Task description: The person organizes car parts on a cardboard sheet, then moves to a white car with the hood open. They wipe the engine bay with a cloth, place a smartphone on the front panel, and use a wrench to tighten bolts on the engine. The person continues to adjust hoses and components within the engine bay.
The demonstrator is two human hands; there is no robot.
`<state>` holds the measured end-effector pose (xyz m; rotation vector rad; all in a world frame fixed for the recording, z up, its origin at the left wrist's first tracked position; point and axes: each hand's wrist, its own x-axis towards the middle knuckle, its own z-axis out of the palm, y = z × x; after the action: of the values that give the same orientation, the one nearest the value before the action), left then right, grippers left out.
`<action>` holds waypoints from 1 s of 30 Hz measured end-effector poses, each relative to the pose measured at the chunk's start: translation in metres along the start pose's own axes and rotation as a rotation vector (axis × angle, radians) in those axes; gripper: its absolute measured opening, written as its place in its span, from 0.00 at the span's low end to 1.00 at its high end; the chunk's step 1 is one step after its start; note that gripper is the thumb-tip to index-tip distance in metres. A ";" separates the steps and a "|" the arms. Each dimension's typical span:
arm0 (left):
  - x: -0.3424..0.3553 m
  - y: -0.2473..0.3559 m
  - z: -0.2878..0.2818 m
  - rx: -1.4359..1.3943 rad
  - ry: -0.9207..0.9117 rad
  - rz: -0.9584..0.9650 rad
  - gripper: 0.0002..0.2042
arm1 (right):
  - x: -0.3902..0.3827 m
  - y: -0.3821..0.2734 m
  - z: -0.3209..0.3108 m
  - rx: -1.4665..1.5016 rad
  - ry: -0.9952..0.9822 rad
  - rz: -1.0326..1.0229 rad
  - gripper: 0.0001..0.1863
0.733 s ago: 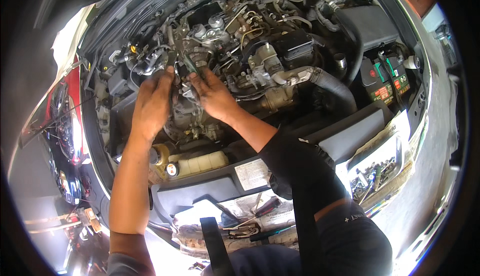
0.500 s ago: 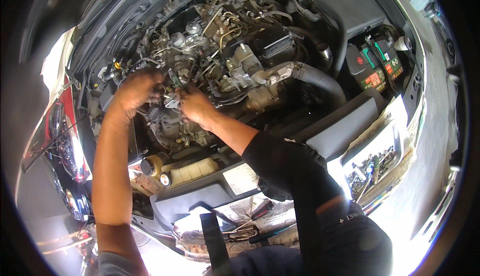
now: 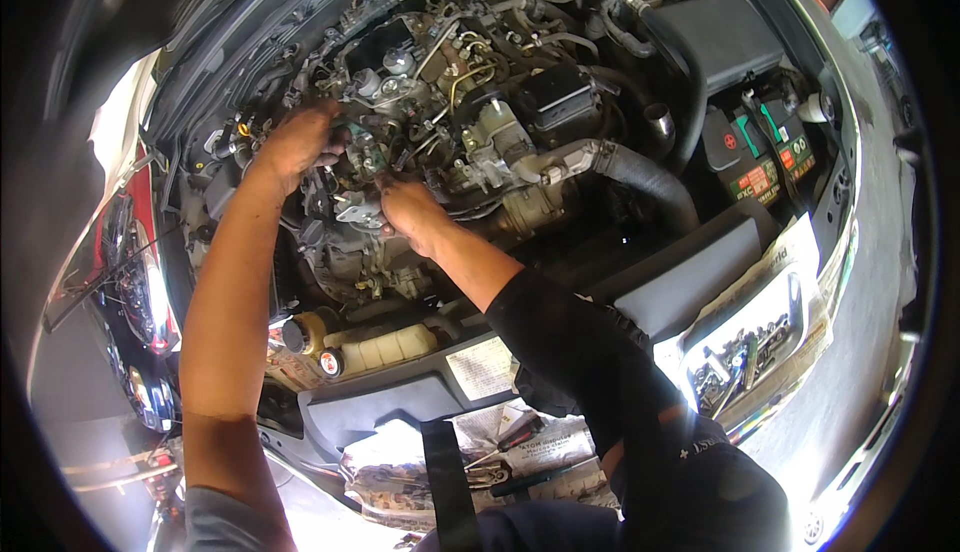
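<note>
Both my hands are in the left front part of an open car engine (image 3: pixel 470 82). My left hand (image 3: pixel 302 142) reaches in from the left, its fingers curled among hoses and fittings; whatever they hold is hidden. My right hand (image 3: pixel 412 214) is lower and to the right, its fingers closed at the edge of a small silver metal part (image 3: pixel 358 212). Whether that part is fixed to the engine, I cannot tell. A greenish fitting (image 3: pixel 368 150) shows between the two hands.
Along the front lie a pale coolant tank (image 3: pixel 385 348) and a newspaper (image 3: pixel 540 442) with tools on it. A metal tray (image 3: pixel 800 302) of sockets and tools rests at the right. Behind it stand the battery (image 3: pixel 760 152) and a large hose (image 3: pixel 645 177).
My left hand, blurred before, is now sharper and a little higher and farther right. My right hand stays beside the silver part. The view has shifted slightly.
</note>
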<state>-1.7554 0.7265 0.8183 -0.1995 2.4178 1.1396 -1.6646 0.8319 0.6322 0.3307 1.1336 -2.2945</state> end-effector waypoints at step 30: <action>0.058 -0.035 0.032 0.747 0.062 0.349 0.31 | -0.011 -0.028 -0.019 0.177 0.061 0.063 0.15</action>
<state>-1.7848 0.7315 0.7493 0.4422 2.8147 0.2797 -1.6726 0.8649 0.6432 0.4995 0.9369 -2.3474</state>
